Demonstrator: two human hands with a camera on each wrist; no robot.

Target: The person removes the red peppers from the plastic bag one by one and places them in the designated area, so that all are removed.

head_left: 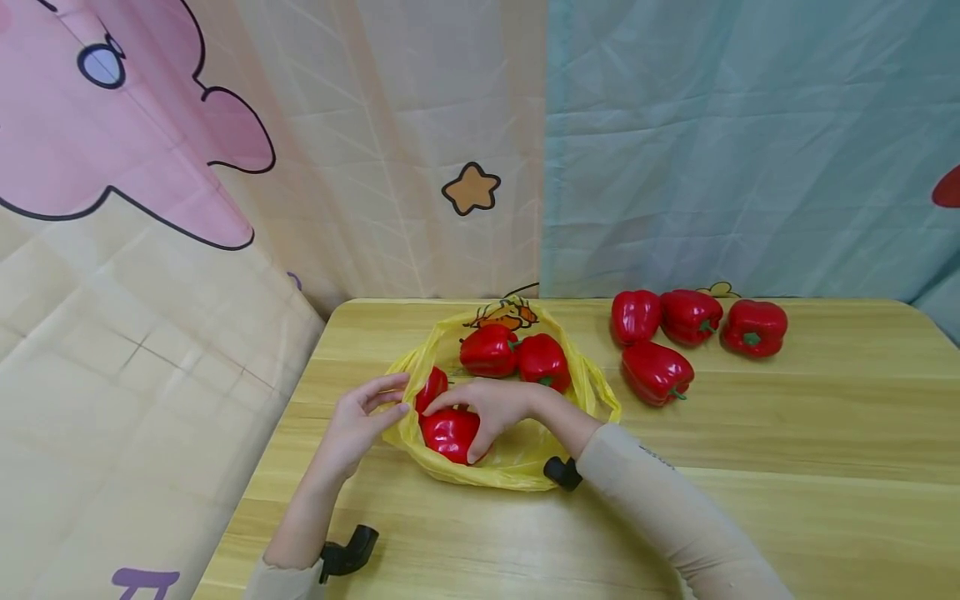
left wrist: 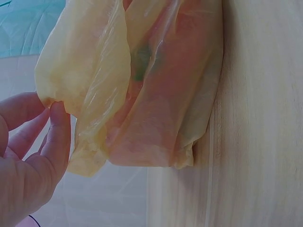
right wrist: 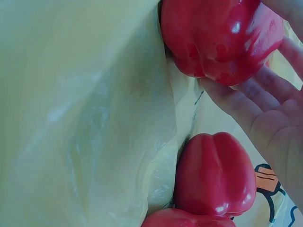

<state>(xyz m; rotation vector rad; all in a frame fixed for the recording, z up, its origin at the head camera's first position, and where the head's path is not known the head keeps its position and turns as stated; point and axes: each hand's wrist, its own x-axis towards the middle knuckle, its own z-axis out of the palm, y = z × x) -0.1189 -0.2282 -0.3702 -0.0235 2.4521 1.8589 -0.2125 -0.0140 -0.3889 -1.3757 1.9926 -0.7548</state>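
Note:
A yellow plastic bag stands with its mouth wide on the wooden table, several red bell peppers inside it. My left hand pinches the bag's left rim between thumb and fingers, as the left wrist view also shows. Inside the bag, my right hand grips a red bell pepper with thumb on one side and fingers on the other. Another pepper lies just behind it, partly hidden by the bag wall. Two more, a left one and a right one, rest at the bag's far side.
On the wooden table, right of the bag, lie several more peppers, among them a near one and a far-right one. A printed curtain hangs along the table's back edge. Black wrist mounts sit on both forearms.

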